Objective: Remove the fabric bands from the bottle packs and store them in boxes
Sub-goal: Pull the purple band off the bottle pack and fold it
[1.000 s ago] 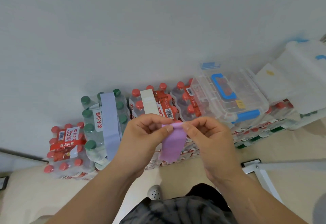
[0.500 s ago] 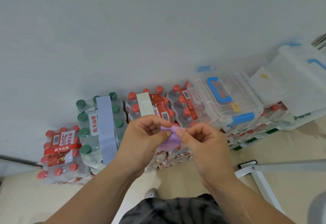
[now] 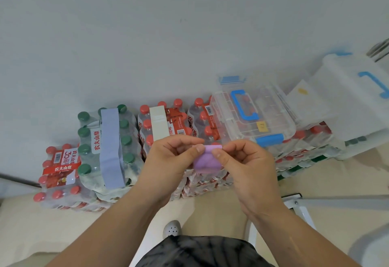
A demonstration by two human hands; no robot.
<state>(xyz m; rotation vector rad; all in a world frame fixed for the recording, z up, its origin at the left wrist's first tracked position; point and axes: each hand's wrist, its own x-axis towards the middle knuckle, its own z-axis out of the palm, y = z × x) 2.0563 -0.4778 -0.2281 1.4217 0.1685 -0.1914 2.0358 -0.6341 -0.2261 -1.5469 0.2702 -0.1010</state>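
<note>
your left hand (image 3: 168,161) and right hand (image 3: 248,167) each pinch the top edge of a folded purple fabric band (image 3: 207,161), holding it in the air in front of the bottle packs. at ten o'clock from it a grey-blue fabric band (image 3: 110,146) wraps a green-capped bottle pack (image 3: 86,146), and at one o'clock a clear plastic box with a blue handle (image 3: 271,125) sits on red-capped packs.

both hands pinch folded purple band (image 3: 206,161) above bottle packs (image 3: 168,123).
</note>
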